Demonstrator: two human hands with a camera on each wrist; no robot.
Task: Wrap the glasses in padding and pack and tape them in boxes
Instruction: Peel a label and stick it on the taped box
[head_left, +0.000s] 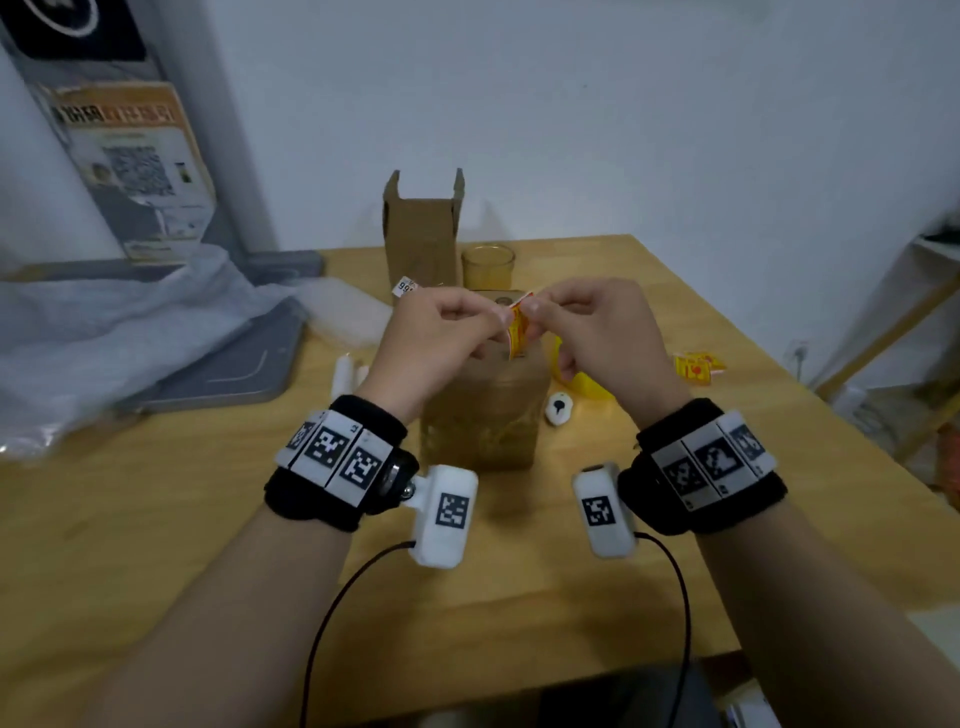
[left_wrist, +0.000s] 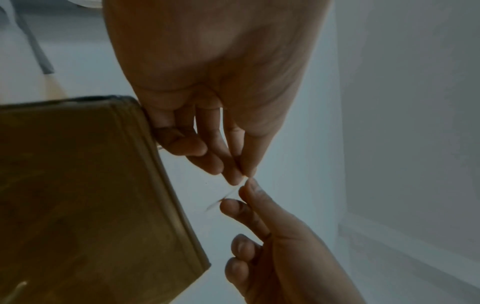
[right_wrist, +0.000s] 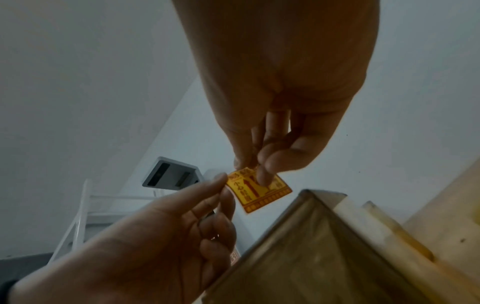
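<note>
Both hands are raised above a closed brown cardboard box that stands in the middle of the wooden table. The left hand and the right hand each pinch, between thumb and fingers, one small yellow sticker with red print, held just over the top of the box. Toward the far edge stands a second, open cardboard box, with a clear drinking glass just beside it. More yellow stickers lie near the right edge, and clear plastic padding lies at the left edge.
</note>
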